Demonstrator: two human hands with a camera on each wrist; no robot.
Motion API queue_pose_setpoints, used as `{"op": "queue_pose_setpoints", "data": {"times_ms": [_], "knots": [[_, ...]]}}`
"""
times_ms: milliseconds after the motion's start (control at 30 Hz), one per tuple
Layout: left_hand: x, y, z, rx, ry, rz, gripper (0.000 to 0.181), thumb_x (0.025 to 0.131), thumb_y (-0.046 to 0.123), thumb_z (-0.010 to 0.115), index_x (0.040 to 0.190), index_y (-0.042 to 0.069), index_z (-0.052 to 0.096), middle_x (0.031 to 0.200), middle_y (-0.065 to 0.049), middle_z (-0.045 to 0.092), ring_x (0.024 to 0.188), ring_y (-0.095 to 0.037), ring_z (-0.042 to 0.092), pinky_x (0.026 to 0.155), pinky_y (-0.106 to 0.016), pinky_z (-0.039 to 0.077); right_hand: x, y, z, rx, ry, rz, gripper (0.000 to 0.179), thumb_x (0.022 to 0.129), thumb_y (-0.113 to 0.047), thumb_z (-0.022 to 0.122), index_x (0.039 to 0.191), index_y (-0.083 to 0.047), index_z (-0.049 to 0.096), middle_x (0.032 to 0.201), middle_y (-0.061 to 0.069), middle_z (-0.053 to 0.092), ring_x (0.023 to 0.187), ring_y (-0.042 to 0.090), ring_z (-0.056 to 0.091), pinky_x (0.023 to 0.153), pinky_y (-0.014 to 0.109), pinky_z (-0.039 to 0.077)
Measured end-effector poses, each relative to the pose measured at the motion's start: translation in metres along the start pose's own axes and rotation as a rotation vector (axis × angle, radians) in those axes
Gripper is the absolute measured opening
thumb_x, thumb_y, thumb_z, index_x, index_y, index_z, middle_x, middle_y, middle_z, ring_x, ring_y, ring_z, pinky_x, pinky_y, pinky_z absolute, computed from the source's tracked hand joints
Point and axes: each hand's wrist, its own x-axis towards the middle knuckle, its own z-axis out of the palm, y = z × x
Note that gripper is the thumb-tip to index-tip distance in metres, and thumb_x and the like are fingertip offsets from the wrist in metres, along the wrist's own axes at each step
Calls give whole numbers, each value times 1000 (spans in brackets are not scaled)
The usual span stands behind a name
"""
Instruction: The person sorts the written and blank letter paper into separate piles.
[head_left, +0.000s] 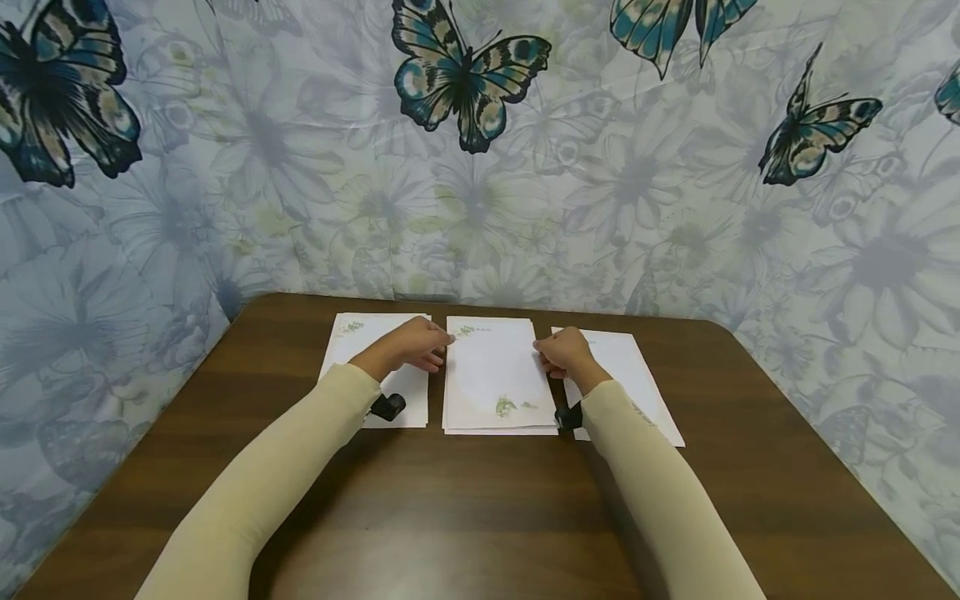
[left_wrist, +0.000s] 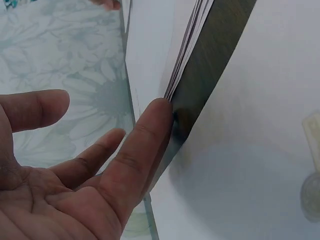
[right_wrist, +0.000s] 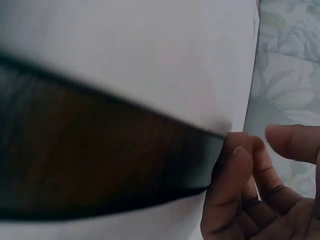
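Note:
Three piles of white paper lie side by side on a brown table. The middle pile (head_left: 495,375) has small green leaf prints and several stacked sheets, whose edges show in the left wrist view. My left hand (head_left: 415,343) reaches over the left pile (head_left: 403,408); in the left wrist view a fingertip (left_wrist: 159,107) touches the middle pile's edge, with the thumb held apart. My right hand (head_left: 567,352) is over the right pile (head_left: 626,375). Its bent fingers (right_wrist: 235,170) touch a paper edge in the right wrist view, the thumb standing away from them.
The wooden table top (head_left: 465,508) extends in front of the piles and to both sides. Behind it hangs a pale floral cloth (head_left: 480,225) with blue butterflies. Dark wrist devices show at the left wrist (head_left: 388,407) and the right wrist (head_left: 570,417).

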Motion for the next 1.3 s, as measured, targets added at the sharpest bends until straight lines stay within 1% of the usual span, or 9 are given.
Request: {"op": "queue_pose_setpoints", "data": {"times_ms": [233, 400, 700, 767, 867, 933, 1033, 1167, 1300], "knots": [[3, 0, -2, -52, -12, -30, 53, 104, 27, 49, 145, -5, 42, 144, -28, 48, 120, -36, 62, 90, -36, 60, -5, 3, -6, 39, -20, 20, 33, 96, -22, 60, 116, 3, 65, 95, 11, 73, 68, 14, 68, 61, 27, 61], [6, 0, -1, -59, -10, -37, 52, 103, 26, 50, 144, -5, 43, 143, -27, 49, 120, -36, 62, 88, -35, 61, -7, 1, -6, 45, -15, 15, 36, 97, -22, 58, 121, 4, 63, 89, 8, 73, 66, 13, 68, 60, 25, 61], [6, 0, 1, -54, -11, -33, 52, 103, 26, 50, 144, -5, 42, 144, -28, 48, 121, -37, 61, 91, -36, 60, -3, -1, -3, 27, 57, 3, 23, 93, -22, 62, 96, -1, 70, 71, 3, 66, 58, 12, 61, 52, 23, 56], [6, 0, 1, -57, -9, -34, 52, 103, 26, 50, 144, -6, 42, 144, -28, 48, 121, -37, 61, 90, -36, 60, -2, -1, -2, 45, 55, -4, 22, 92, -21, 64, 96, 0, 71, 70, 2, 63, 59, 12, 61, 53, 23, 57], [5, 0, 2, -67, -11, -32, 53, 103, 25, 50, 145, -7, 41, 144, -28, 47, 121, -37, 61, 91, -36, 60, -5, 0, -2, 65, 38, -18, 23, 93, -19, 64, 102, -1, 72, 75, 3, 62, 64, 14, 62, 58, 25, 60], [5, 0, 1, -77, -15, -29, 54, 103, 25, 50, 145, -7, 40, 144, -29, 47, 120, -37, 61, 91, -36, 60, -7, 0, -3, 71, 21, -23, 27, 94, -19, 63, 113, -1, 71, 84, 6, 63, 70, 15, 62, 63, 26, 61], [6, 0, 1, -89, -21, -24, 55, 103, 25, 50, 146, -7, 39, 145, -29, 46, 120, -37, 61, 90, -37, 60, -10, -1, -3, 69, -3, -19, 31, 97, -21, 59, 120, -3, 68, 95, 9, 63, 78, 17, 64, 69, 28, 62], [8, -3, 0, -92, -15, -16, 54, 103, 25, 50, 146, -6, 39, 144, -29, 46, 120, -38, 62, 88, -36, 61, -12, 1, -3, 85, -30, -29, 30, 99, -19, 56, 123, -2, 65, 104, 12, 63, 85, 19, 65, 75, 33, 63], [8, -4, -1, -86, 17, -3, 53, 104, 24, 48, 147, -5, 38, 143, -29, 47, 119, -38, 62, 86, -35, 62, -12, 4, -6, 115, -21, -33, 27, 100, -17, 56, 120, -1, 64, 107, 11, 60, 83, 19, 63, 76, 34, 63]]}}
